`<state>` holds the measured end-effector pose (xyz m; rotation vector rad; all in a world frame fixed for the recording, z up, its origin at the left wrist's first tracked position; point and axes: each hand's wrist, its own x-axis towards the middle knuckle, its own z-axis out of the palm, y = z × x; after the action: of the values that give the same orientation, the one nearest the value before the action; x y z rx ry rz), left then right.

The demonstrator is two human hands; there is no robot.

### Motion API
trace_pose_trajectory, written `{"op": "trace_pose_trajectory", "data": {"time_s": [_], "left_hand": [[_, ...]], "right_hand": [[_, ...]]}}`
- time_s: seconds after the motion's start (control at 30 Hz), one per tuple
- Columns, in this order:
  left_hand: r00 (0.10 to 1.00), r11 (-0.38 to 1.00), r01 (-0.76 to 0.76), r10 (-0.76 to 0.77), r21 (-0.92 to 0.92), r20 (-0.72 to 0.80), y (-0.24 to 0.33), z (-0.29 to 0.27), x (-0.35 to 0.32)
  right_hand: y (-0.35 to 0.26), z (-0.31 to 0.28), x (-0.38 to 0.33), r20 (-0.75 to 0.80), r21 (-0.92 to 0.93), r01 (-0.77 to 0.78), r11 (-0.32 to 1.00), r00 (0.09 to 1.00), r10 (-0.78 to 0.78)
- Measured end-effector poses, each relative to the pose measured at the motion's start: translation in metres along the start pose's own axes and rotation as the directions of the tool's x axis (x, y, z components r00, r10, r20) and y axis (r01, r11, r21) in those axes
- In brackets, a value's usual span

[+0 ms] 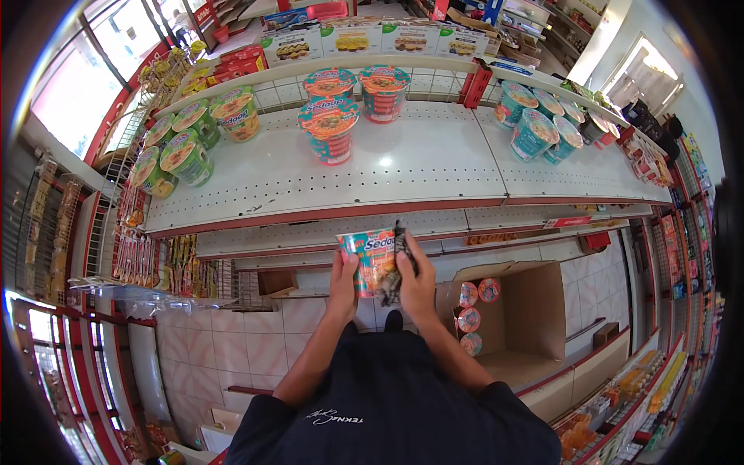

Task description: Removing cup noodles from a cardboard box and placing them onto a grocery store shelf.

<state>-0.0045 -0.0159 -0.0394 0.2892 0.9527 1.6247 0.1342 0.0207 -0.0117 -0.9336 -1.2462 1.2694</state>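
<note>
I hold an instant noodle cup [367, 265], teal and orange, in front of my body, below the shelf's front edge. My left hand [342, 280] grips the cup's left side. A dark, patterned cloth [391, 290] is bunched in my right hand [417, 284] and pressed against the cup's right side. My right fingertips are partly hidden by the cloth. On the white shelf [256, 174] ahead stand three similar orange and teal cups [329, 128]. To my right, an open cardboard box [533, 322] holds several more cups [469, 318] along its left side.
Green noodle cups [186, 157] stand at the shelf's left end, blue ones [535, 133] at its right. Behind the shelf runs a row of product boxes [353, 39]. Hanging snack packets [139, 260] flank the left side. Below me lies a tiled floor [209, 349].
</note>
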Motion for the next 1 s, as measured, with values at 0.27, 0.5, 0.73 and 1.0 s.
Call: {"op": "trace_pose_trajectory", "data": {"time_s": [0.27, 0.5, 0.73, 1.0], "left_hand": [[0.999, 0.961, -0.041, 0.032, 0.273, 0.04, 0.002, -0.003, 0.002], [0.999, 0.998, 0.041, -0.042, 0.037, 0.018, 0.0, 0.004, 0.005], [1.0, 0.951, -0.027, 0.025, 0.307, 0.01, 0.015, -0.001, -0.004], [0.998, 0.951, -0.047, 0.057, 0.304, -0.026, 0.011, -0.008, -0.002]], "right_hand": [[-0.012, -0.003, -0.006, 0.269, -0.443, 0.523, 0.729, 0.852, -0.448], [-0.007, -0.002, 0.004, 0.013, -0.086, 0.028, 0.996, 1.0, -0.027], [-0.014, 0.0, -0.005, 0.405, -0.424, 0.649, 0.632, 0.76, -0.508], [-0.017, 0.012, -0.002, 0.198, -0.365, 0.418, 0.832, 0.908, -0.369]]}}
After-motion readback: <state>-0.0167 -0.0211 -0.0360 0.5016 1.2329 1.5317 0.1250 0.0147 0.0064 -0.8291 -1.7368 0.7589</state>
